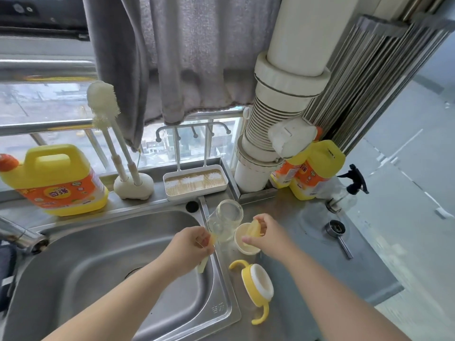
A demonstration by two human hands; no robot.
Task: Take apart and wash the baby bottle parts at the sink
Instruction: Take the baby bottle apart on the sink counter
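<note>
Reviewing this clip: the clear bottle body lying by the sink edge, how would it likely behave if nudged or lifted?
The clear bottle body lies on its side on the steel counter beside the sink, so its round wall would probably let it roll. It looks empty, hence likely light. The surface appears glossy, possibly wet, so it may be slippery.

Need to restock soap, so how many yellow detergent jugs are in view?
3: one detergent jug on the ledge left of the sink, two right, beside the white pipe. Others may be hidden behind it.
</note>
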